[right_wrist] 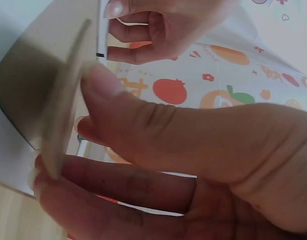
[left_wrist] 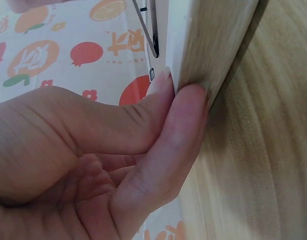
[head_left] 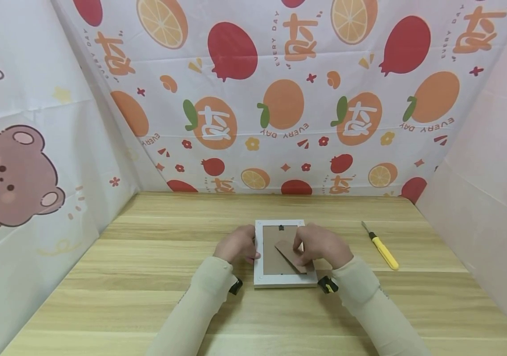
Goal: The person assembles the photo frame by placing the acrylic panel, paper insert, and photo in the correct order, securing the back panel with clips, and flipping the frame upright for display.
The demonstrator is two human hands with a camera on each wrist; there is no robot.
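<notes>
Pinching the flap (head_left: pixel 290 251) between thumb and fingers, the right hand (head_left: pixel 323 245) holds it tilted up from the brown backing (head_left: pixel 273 263) of the frame (head_left: pixel 285 280), which lies on the worktop (head_left: pixel 146 277). At the frame's left edge, the left hand (head_left: pixel 238 244) pinches it between thumb and forefinger. To the right, apart from the frame, a yellow-handled screwdriver (head_left: pixel 385 253) lies aslant; fruit-print cloth (head_left: pixel 246 111) hangs behind.

White frame (head_left: pixel 280 281), brown backing (head_left: pixel 271 259), yellow screwdriver handle (head_left: pixel 386 254), fruit-printed white cloth (head_left: pixel 246 94)
</notes>
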